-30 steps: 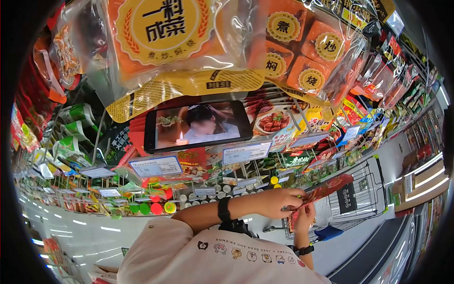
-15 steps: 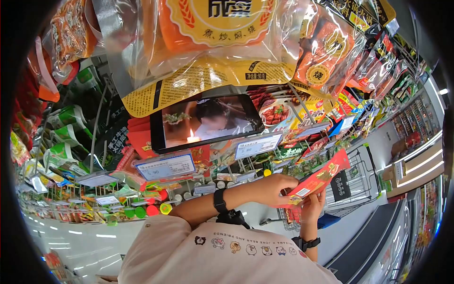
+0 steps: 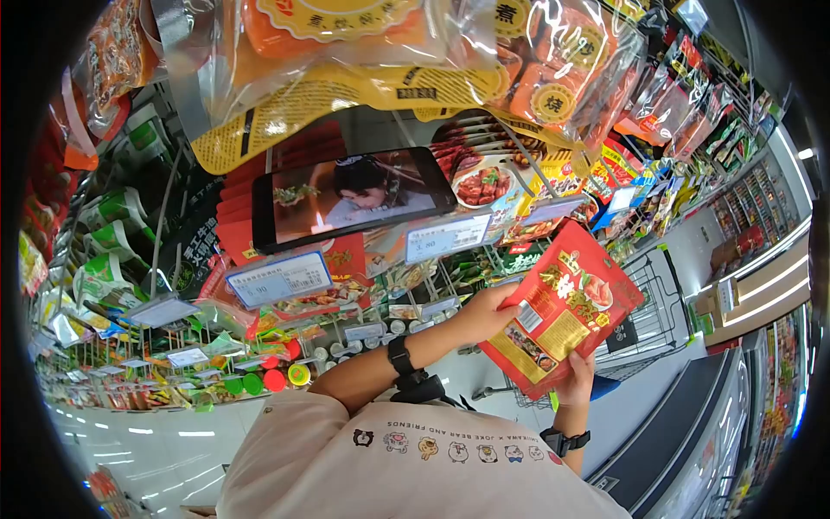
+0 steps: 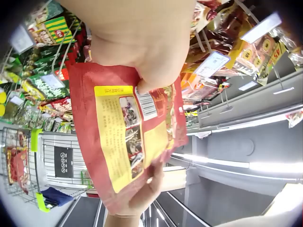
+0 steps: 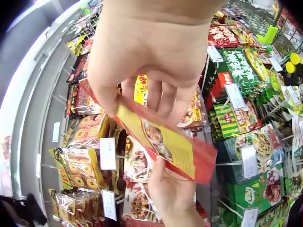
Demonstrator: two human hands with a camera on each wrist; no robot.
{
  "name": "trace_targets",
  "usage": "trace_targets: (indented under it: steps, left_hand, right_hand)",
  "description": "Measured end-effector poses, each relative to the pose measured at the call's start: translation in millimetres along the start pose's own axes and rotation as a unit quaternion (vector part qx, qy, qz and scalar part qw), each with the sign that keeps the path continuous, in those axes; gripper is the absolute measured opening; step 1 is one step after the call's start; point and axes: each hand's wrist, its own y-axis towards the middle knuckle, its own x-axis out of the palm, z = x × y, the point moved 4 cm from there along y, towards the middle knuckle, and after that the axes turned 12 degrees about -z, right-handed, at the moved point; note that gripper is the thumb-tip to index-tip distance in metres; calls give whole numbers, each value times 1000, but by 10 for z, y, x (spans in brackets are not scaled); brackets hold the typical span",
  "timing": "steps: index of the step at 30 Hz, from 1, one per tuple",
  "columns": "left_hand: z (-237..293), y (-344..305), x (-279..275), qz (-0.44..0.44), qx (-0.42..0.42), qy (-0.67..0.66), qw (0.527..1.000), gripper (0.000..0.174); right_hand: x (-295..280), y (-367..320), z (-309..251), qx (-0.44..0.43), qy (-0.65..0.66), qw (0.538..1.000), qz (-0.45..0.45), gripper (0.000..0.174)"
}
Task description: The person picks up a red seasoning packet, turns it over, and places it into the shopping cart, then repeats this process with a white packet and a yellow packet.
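A red food pouch (image 3: 562, 311) with gold panels, a barcode and dish photos tilts in front of my body, its printed face toward the head camera. My left hand (image 3: 488, 313) grips its left edge; in the left wrist view the thumb lies beside the barcode (image 4: 147, 105). At the lower right edge, my right hand (image 3: 575, 381) pinches the pouch with the thumb on the printed side. The right wrist view shows that hand (image 5: 151, 61) above the pouch (image 5: 165, 142), seen more edge-on, with several fingers behind it.
Close in front, a phone (image 3: 354, 195) showing a video sits on the hanging rack above price tags (image 3: 279, 278). Large clear packs of orange blocks (image 3: 346, 35) hang overhead. A shopping cart (image 3: 661, 303) stands at right, near a dark conveyor-like strip (image 3: 666, 424).
The pouch has turned from nearly edge-on to show its broad printed face to the head camera. Both hands stay on it. The head view has shifted slightly against the shelf.
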Motion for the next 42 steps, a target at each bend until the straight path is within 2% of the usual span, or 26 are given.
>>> trace_targets:
  steps: [1,2,5,6,9,12,14,15,16,17,18,20,21,22,23,24,26,29,31,34,38,42]
  left_hand:
    - [-61,33,34,-1,7,-63,998,30]
    - [-155,28,76,-22,-40,-129,991,29]
    - [-260,12,277,-59,-67,-361,928,37]
    - [-150,-9,357,-87,-71,-421,900,40]
    - [-269,-4,593,-126,-95,-487,859,42]
    - [-470,-57,845,-111,-144,-537,823,45]
    - [-575,-138,992,-67,-180,-545,816,43]
    - [-703,-174,1054,-76,-171,-552,813,41]
    - [-908,-204,1082,-85,-163,-558,809,40]
    - [-1014,-234,1098,-93,-155,-565,805,38]
    - [-848,-288,1114,-72,-137,-535,831,36]
    - [-736,-408,1077,-70,-192,-383,901,39]
    - [-663,-482,1046,-71,-221,-305,924,40]
    - [-397,-542,937,-82,-131,-9,988,46]
    - [-470,-648,825,-80,-142,90,983,50]
    - [60,-692,763,-29,-249,133,959,50]
    - [257,-859,615,78,-283,-41,955,41]
    - [478,-1158,545,163,-142,-27,976,38]
    - [660,-1187,610,166,-47,23,985,34]
    - [568,-1326,491,319,-100,27,942,28]
    - [684,-1414,415,345,-61,-48,935,27]
    - [712,-1499,354,340,-64,-99,933,26]
  right_hand:
    - [13,-24,-56,17,40,998,-42,51]
    - [-197,-91,-27,23,77,995,-52,59]
    - [-289,1,-39,47,176,978,-101,57]
    - [-389,-31,18,119,93,987,48,55]
    - [-40,124,55,155,60,986,-25,51]
    - [231,270,98,194,31,975,-103,48]
    - [-100,247,357,209,221,940,-158,45]
    - [-274,278,507,215,314,907,-182,44]
    - [-305,362,552,190,318,884,-286,42]
    - [-467,365,655,211,305,887,-275,40]
    - [-648,310,754,232,293,889,-263,38]
    - [-553,266,680,271,269,898,-220,40]
    - [-405,286,589,257,247,910,-210,40]
    - [-284,308,519,242,223,923,-199,41]
    - [-210,353,476,225,198,935,-188,43]
    - [-179,391,456,218,209,932,-199,41]
    - [45,450,277,185,145,956,-175,40]
    - [345,505,138,144,93,971,-167,37]
    - [550,497,105,121,64,972,-190,33]
    - [752,463,73,113,49,969,-215,29]
    - [926,413,27,132,68,965,-215,24]
    - [1036,368,35,142,65,965,-211,23]
